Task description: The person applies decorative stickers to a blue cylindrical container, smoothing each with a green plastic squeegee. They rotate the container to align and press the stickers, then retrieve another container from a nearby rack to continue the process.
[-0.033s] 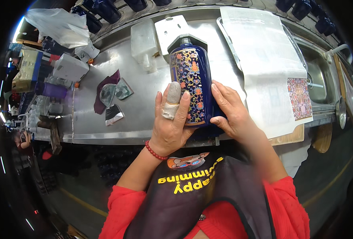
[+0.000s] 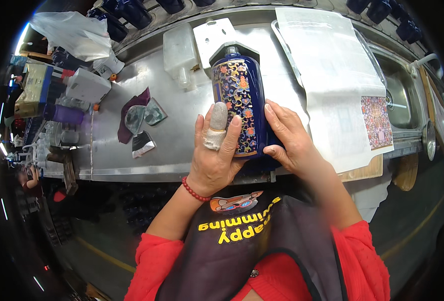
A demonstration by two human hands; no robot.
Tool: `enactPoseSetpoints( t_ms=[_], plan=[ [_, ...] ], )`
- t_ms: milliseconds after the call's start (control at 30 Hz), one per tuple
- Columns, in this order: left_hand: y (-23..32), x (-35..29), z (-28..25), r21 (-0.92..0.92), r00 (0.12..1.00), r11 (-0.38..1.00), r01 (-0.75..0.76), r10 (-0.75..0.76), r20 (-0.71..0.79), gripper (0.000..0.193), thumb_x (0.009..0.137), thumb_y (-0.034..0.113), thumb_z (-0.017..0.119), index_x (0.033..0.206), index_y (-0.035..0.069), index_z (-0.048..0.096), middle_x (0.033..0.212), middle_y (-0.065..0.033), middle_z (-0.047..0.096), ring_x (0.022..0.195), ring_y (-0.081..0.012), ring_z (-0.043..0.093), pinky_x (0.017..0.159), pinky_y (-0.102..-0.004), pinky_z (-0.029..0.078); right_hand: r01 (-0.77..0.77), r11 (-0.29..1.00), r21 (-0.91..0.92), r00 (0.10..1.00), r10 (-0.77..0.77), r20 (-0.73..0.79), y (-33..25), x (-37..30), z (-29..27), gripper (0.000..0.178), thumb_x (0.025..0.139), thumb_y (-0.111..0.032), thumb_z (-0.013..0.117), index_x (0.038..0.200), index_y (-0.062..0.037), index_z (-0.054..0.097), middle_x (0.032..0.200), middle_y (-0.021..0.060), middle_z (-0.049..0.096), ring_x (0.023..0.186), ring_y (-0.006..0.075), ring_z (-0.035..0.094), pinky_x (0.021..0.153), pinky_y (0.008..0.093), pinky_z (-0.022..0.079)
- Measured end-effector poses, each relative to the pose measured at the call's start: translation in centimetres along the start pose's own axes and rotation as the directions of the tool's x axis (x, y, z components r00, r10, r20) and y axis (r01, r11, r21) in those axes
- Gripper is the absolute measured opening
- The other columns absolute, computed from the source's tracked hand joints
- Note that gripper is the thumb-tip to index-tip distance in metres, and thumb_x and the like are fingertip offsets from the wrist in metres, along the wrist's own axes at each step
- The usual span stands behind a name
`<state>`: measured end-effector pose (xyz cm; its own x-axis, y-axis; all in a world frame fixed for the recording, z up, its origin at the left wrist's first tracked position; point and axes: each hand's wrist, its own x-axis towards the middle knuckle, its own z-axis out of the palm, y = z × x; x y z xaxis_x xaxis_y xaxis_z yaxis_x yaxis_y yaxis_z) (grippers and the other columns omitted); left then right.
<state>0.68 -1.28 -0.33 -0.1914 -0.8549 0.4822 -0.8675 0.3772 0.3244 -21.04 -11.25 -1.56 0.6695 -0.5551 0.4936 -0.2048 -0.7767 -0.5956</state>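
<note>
A dark blue glass bottle (image 2: 254,100) is held between my two hands near the front edge of the steel table, its neck pointing away from me. A colourful floral panel (image 2: 241,93) with gold edging covers its upper left face. My left hand (image 2: 213,150) grips the bottle's lower left side, fingers pointing up along it; one finger wears a grey finger cot wrapped with white at its base. On the right side my right hand (image 2: 292,143) holds the bottle, thumb near its lower end. The bottle's underside is hidden. Behind its neck shows a dark angular rim (image 2: 249,52).
White sheets (image 2: 327,65) with a patterned print (image 2: 375,123) lie to the right, before a sink (image 2: 402,100). Cloth and dark scraper-like pieces (image 2: 139,118) rest on the left. A clear container (image 2: 179,50) stands farther back. Several blue bottles (image 2: 132,12) line the back.
</note>
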Motion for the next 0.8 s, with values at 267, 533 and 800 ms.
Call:
enactPoseSetpoints(
  t_ms=[267, 533, 800],
  plan=[
    [1.5, 1.1, -1.0, 0.186, 0.995, 0.980, -0.075, 0.062, 0.074, 0.055, 0.089, 0.018, 0.069, 0.142, 0.022, 0.059, 0.149, -0.0212, 0.050, 0.142, -0.0425, 0.040, 0.120, -0.0559, 0.021, 0.052, 0.999, 0.000, 0.998, -0.052, -0.026, 0.3, -0.1, 0.2, 0.069, 0.094, -0.033, 0.068, 0.144, 0.0084, 0.045, 0.142, 0.0312, 0.049, 0.126, 0.0468, 0.050, 0.107, 0.0498, 0.042],
    [1.7, 0.5, -1.5, 0.021, 0.996, 0.997, -0.079, 0.078, 0.039, 0.059, 0.092, 0.032, 0.069, 0.143, 0.006, 0.056, 0.150, -0.0256, 0.048, 0.145, -0.0457, 0.036, 0.123, -0.0545, 0.012, 0.035, 0.999, 0.027, 0.999, -0.035, -0.021, 0.3, -0.1, 0.2, 0.063, 0.093, -0.021, 0.067, 0.145, 0.0078, 0.044, 0.141, 0.0300, 0.050, 0.126, 0.0464, 0.050, 0.108, 0.0494, 0.042],
    [1.2, -0.3, -1.1, 0.203, 0.993, 0.975, -0.095, 0.079, 0.084, 0.055, 0.094, 0.033, 0.067, 0.144, 0.012, 0.058, 0.152, -0.0245, 0.047, 0.144, -0.0448, 0.037, 0.122, -0.0569, 0.012, 0.037, 0.998, 0.048, 0.999, -0.035, -0.028, 0.2, -0.2, 0.4, 0.059, 0.098, -0.025, 0.062, 0.144, 0.0087, 0.044, 0.139, 0.0300, 0.050, 0.128, 0.0462, 0.049, 0.108, 0.0494, 0.040]
  ],
)
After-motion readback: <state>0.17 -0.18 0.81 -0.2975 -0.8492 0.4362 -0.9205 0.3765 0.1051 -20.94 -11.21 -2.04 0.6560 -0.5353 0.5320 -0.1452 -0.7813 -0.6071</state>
